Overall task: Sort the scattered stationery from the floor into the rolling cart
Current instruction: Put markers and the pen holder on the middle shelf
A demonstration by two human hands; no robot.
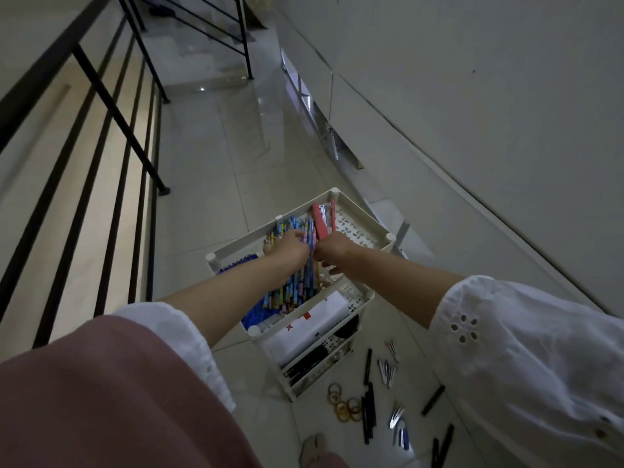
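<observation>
A cream rolling cart [366, 216] stands on the tiled floor below me. Its top tray holds a heap of patterned pencils [297, 288], a red stapler [320, 221] and a blue comb-like item [236, 263]. My left hand [287, 248] lies on the pencil heap with fingers curled around some pencils. My right hand [332, 248] meets it over the tray and pinches the same bunch. Scattered on the floor lie black pens [368, 405], several tape rings [342, 401] and metal clips [387, 368].
A black railing [111, 106] runs along the left with a stairwell beyond. A white wall [472, 113] closes the right side. The cart's lower shelf holds a white box [314, 327] and dark pens. My foot [312, 449] is near the floor items.
</observation>
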